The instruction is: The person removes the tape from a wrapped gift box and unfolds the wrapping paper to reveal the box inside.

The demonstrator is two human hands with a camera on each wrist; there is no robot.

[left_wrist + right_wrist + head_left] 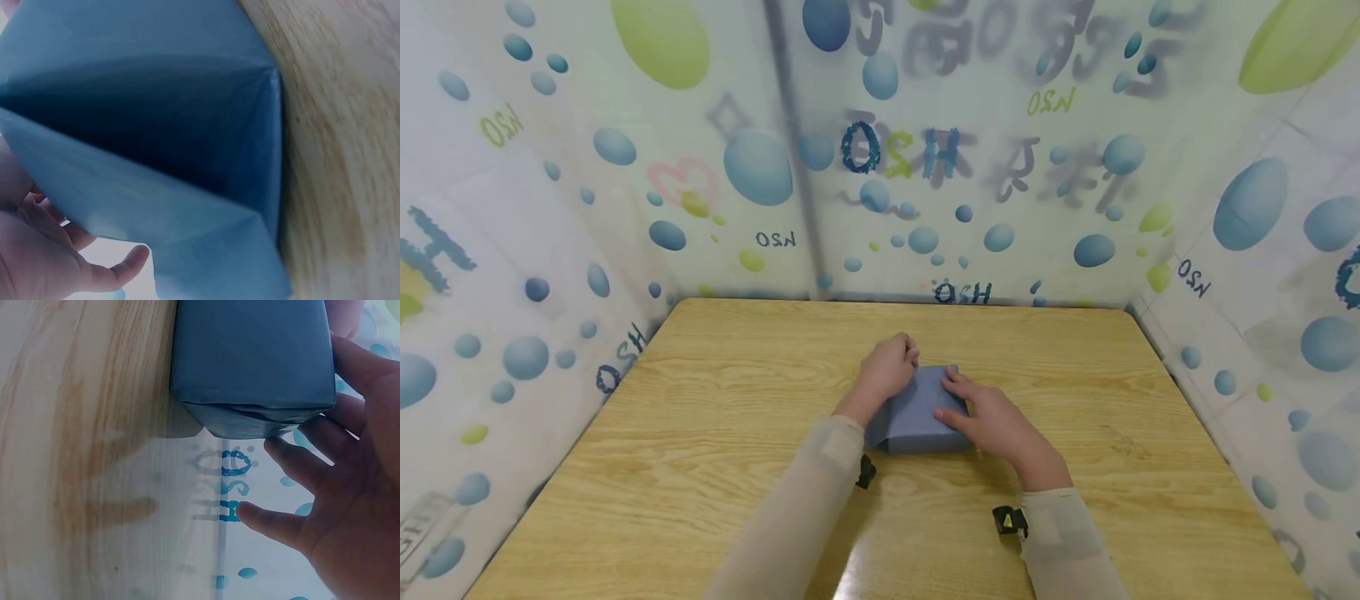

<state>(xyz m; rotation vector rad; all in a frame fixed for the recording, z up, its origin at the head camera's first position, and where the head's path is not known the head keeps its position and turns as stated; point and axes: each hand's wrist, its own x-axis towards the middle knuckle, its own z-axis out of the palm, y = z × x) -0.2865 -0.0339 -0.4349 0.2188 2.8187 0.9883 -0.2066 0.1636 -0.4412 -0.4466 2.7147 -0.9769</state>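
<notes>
A box wrapped in blue-grey paper (925, 417) lies flat on the wooden table. At its left end the wrapping paper (137, 178) stands loose in the left wrist view, its flaps parted around a dark hollow. My left hand (886, 369) is at the far left corner with curled fingers and pinches the paper edge; the flap partly hides the fingertips. The right hand (1000, 421) rests on the box's top and right side, fingers spread. In the right wrist view, the near end of the box (253, 356) shows folded paper along its far edge.
The wooden table (700, 467) reaches back to a wall hanging (1022, 183) printed with blue and green bubbles, which also covers both sides. A small black device (1009, 521) is strapped at the right wrist, another (867, 472) at the left.
</notes>
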